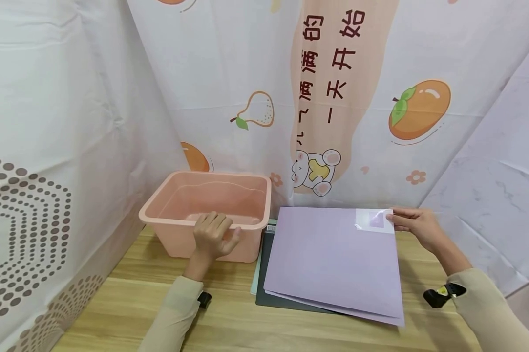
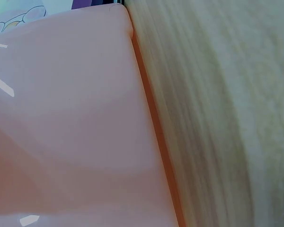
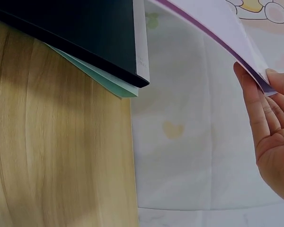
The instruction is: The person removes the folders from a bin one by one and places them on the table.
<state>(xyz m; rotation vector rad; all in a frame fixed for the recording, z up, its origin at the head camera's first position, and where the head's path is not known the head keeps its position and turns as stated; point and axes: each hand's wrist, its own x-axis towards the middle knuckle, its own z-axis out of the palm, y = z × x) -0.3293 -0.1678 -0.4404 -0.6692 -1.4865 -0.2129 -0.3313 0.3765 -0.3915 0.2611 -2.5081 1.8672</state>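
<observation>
My left hand [image 1: 213, 238] grips the front rim of a pink plastic bin [image 1: 176, 239], fingers curled over the edge; no items show inside it. Only the bin's smooth wall [image 2: 85, 118] fills most of the left wrist view, with the hand itself out of sight. At the right, my right hand [image 1: 424, 229] pinches the far right corner of a purple folder [image 1: 330, 259] between thumb and fingers. That corner is lifted, as the right wrist view shows. Underneath lie a dark folder [image 3: 85, 38] and a mint-green folder [image 3: 102, 80], mostly covered in the head view.
Everything stands on a wood-grain table [image 1: 255, 327]. A printed white curtain [image 1: 224, 58] hangs right behind the bin and folders, and another cloth [image 1: 40, 122] hangs on the left. A black strap device [image 1: 440, 295] sits at the right wrist.
</observation>
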